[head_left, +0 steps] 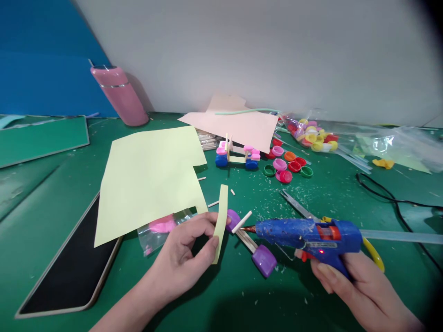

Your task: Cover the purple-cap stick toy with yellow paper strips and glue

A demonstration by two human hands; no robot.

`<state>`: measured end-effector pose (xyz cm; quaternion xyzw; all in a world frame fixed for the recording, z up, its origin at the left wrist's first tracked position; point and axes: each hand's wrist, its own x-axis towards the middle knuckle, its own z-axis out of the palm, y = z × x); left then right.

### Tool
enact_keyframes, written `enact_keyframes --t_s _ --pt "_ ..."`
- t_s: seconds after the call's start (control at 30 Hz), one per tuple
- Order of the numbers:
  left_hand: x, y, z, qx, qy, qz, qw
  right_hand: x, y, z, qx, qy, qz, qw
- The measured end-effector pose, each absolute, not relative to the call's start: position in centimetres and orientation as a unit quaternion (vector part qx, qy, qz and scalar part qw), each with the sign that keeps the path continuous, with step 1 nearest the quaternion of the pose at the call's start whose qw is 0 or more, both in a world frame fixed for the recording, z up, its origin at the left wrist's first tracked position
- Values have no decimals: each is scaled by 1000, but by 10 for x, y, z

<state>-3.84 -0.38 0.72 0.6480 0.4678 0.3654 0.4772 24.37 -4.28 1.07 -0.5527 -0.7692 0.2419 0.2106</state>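
Observation:
My left hand (188, 251) pinches a narrow pale yellow paper strip (222, 212), held nearly upright between thumb and fingers. My right hand (360, 281) grips a blue glue gun (294, 233) by its handle, and a small red light glows on it. The gun's tip points left at a short white stick (242, 222), very close to it or touching. Beneath, a stick piece with purple ends (264, 261) lies slanting on the green table. Larger yellow paper (152, 175) with a notched right edge lies left of my hands.
A small model with blue wheels (222, 160) stands behind. Colourful bottle caps (279, 164) lie right of it, near bagged caps (316, 136). Scissors (299, 205) lie behind the gun. A tablet (65, 263), pink bottle (121, 97), pink paper (235, 124) and black cable (396, 200) surround the work.

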Motion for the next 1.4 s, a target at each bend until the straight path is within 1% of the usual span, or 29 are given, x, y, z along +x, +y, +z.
enact_keyframes --t_s 0.13,0.37,0.67,0.97,1.07,1.4 --pt "-38 -3 6 647 474 363 475 245 -37 11 -507 -802 229 216" --pt "-37 -3 8 652 484 363 457 246 -36 9 -523 -811 171 199" --pt "-37 -4 9 653 481 362 460 247 -37 4 -526 -814 191 158" --pt "-38 -4 7 650 480 360 466 242 -36 11 -509 -817 176 205" --pt "-39 -4 7 654 479 361 462 243 -38 12 -504 -814 194 214" --pt "-40 -5 7 657 478 359 459 247 -39 10 -503 -810 213 214"
